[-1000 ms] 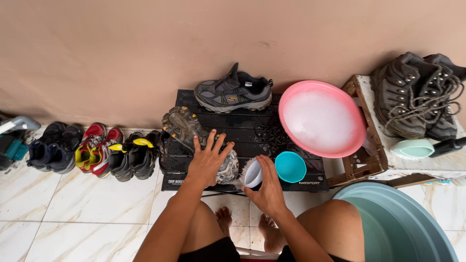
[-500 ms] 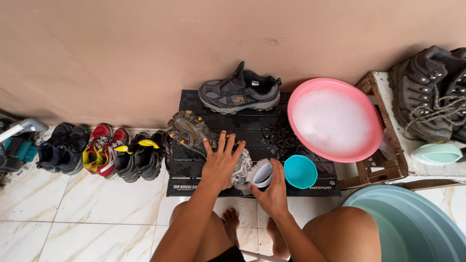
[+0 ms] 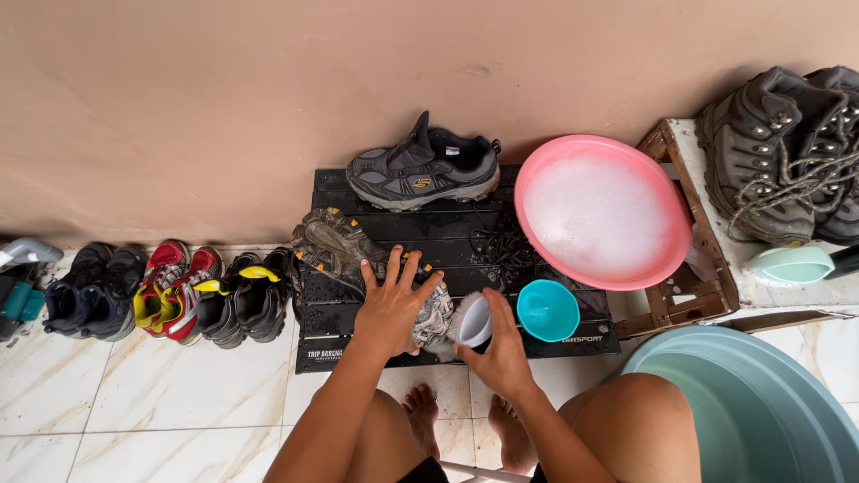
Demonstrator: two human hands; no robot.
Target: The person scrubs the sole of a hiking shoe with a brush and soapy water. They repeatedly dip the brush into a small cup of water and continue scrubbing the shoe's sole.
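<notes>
My left hand (image 3: 394,304) lies flat with fingers spread on a muddy brown shoe (image 3: 344,246) lying on its side on a black slatted board (image 3: 465,228). My right hand (image 3: 499,344) grips a white scrub brush (image 3: 470,320), its bristles against the toe end of the shoe. A small teal bowl (image 3: 548,309) sits just right of the brush. A grey sneaker (image 3: 422,170) stands at the far edge of the board, near the wall. Loose black laces (image 3: 501,246) lie on the board's middle.
A pink basin of foamy water (image 3: 601,211) rests at the board's right end. A large teal tub (image 3: 761,416) stands by my right knee. Brown boots (image 3: 787,152) and a pale green scoop (image 3: 792,265) sit on a wooden stand. Three pairs of shoes (image 3: 174,291) line the tiled floor left.
The view has shifted a little to the left and down. My right hand has brought the brush closer to the muddy shoe; my left hand stays pressed on the shoe.
</notes>
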